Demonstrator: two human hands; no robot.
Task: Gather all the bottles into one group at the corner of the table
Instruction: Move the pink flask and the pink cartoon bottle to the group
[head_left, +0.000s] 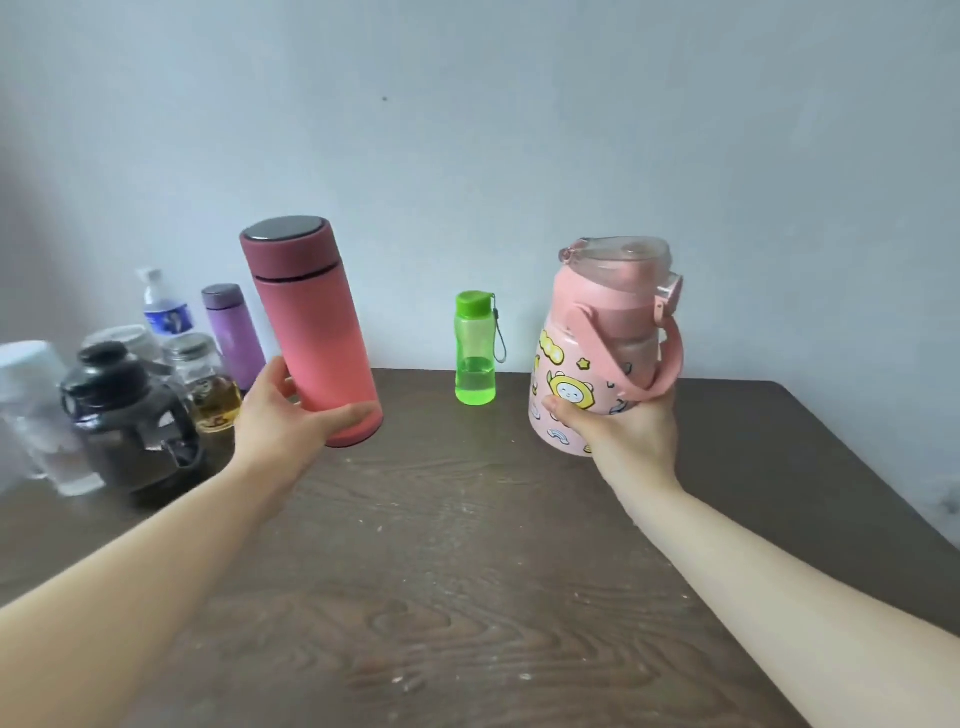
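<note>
While the coral flask (314, 332) was gripped tilted by the left hand (280, 415), nearest the left-corner bottle cluster (156, 374), the cartoon jug (602, 358) was clasped by the right hand (623, 436).

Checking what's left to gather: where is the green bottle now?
The green bottle stands alone at the table's far edge by the wall, centre of view, between the two held bottles.
</note>
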